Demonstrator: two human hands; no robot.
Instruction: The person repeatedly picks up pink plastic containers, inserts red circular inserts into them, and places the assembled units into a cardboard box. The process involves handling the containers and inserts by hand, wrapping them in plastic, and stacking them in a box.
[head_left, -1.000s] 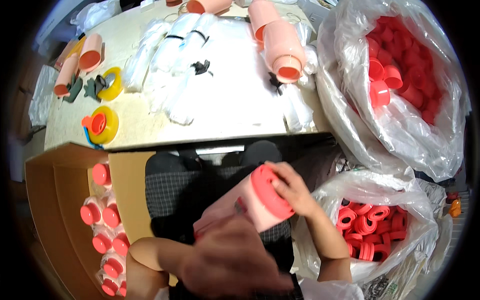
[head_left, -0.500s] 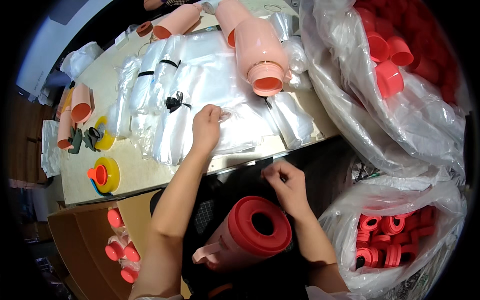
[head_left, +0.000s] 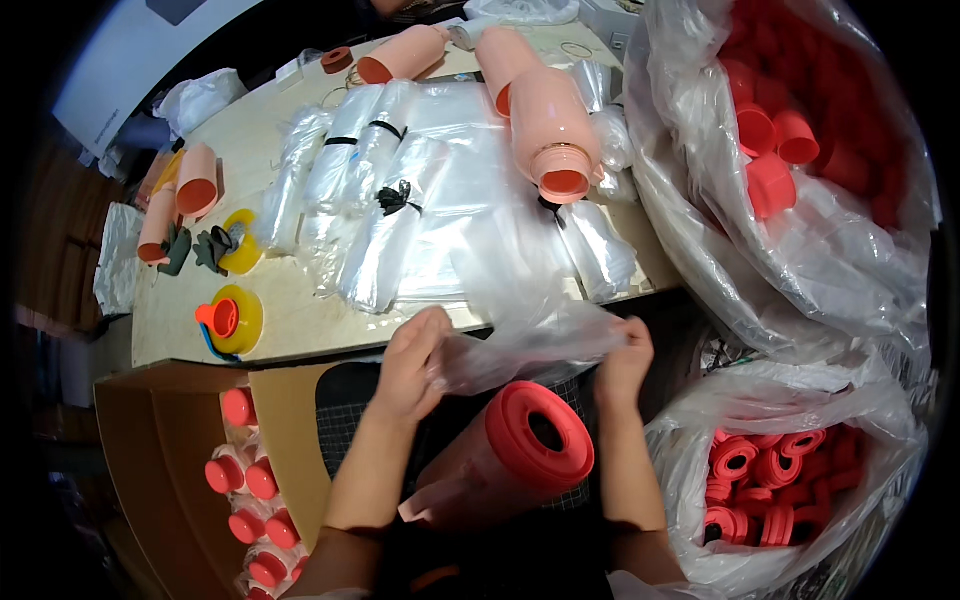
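Observation:
Between my hands a clear plastic bag [head_left: 530, 345] is stretched out, blurred by motion. My left hand [head_left: 413, 365] pinches one side of its edge, and my right hand [head_left: 624, 362] grips the other. Below the bag, in my lap, stands a pink bottle [head_left: 465, 465] with a handle, tilted, topped by a red ring-shaped lid [head_left: 540, 435] with a dark central hole. Beyond my hands, stacks of flat clear bags [head_left: 445, 250] and rolled bundles with black ties [head_left: 370, 260] cover the table. An uncapped pink bottle [head_left: 555, 130] lies on them, its mouth toward me.
An open carton [head_left: 175, 460] at left holds several red-capped bottles [head_left: 265, 480]. Plastic sacks at right hold red cups [head_left: 770, 185] and red lids [head_left: 780, 465]. Tape rolls [head_left: 240, 318] and pink bottle bodies [head_left: 197, 180] are on the table's left [head_left: 165, 330].
My left hand has drawn a clear bag off the stack toward me. My right hand, empty before, now grips its other side. The view has shifted slightly.

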